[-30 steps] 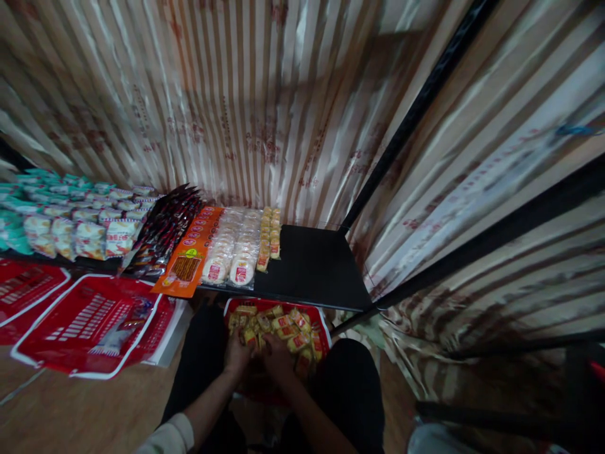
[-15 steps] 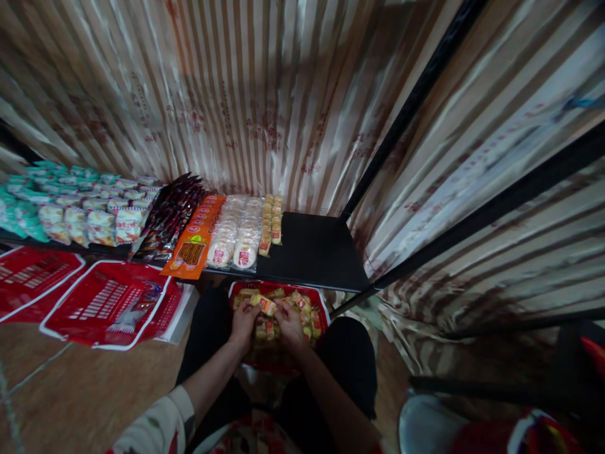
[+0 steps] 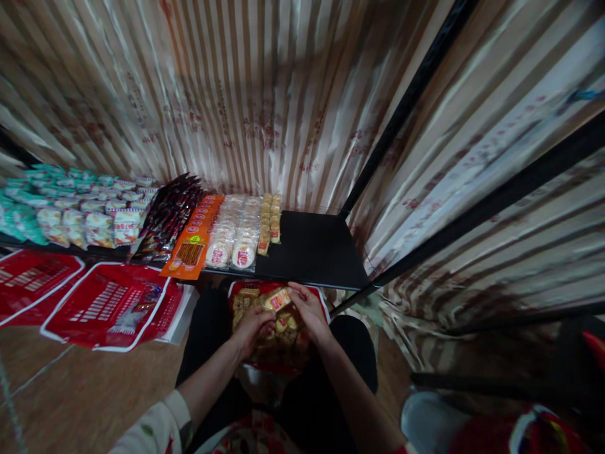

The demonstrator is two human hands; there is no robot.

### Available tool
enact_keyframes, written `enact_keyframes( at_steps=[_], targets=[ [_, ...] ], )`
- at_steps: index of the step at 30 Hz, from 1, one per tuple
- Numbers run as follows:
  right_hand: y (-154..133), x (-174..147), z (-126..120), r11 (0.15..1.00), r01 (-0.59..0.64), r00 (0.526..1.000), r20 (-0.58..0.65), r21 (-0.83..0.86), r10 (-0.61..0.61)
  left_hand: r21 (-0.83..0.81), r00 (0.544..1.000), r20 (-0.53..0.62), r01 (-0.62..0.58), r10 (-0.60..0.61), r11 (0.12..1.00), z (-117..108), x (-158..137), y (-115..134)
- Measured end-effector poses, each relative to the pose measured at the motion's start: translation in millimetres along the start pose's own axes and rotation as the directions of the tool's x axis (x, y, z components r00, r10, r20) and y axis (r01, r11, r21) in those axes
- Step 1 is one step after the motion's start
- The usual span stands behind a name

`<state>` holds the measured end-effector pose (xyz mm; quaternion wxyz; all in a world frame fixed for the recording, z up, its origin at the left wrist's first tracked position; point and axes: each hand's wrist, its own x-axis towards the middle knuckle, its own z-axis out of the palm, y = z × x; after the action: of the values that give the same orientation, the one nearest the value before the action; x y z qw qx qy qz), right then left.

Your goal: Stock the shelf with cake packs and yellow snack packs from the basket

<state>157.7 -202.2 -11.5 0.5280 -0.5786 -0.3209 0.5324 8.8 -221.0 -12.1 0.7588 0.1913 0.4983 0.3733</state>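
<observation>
A small yellow snack packet with an orange and white label is held tilted over a red basket. My right hand pinches its right end between thumb and fingers. My left hand is closed at the packet's lower left end, its fingertips partly hidden. Below both hands, several similar yellow packets fill the basket, which rests between my knees. On the black shelf ahead, two rows of matching yellow packets stand beside clear-wrapped round white crackers.
Further left on the shelf lie an orange snack bag, dark packets and white and teal packets. Red baskets with white rims sit below. Black frame bars rise at right, before a striped sheet.
The yellow packet has tilted, its right end rising. My right hand has moved up and right; my left hand has shifted slightly right and down.
</observation>
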Motion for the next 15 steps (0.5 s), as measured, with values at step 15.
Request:
enact_keyframes(
  at_steps=[15],
  targets=[
    [6,23,7,0.958,0.214,0.974,0.112,-0.192,-0.196,-0.176,0.997,0.010,0.071,-0.070,0.982,28,31,1]
  ],
)
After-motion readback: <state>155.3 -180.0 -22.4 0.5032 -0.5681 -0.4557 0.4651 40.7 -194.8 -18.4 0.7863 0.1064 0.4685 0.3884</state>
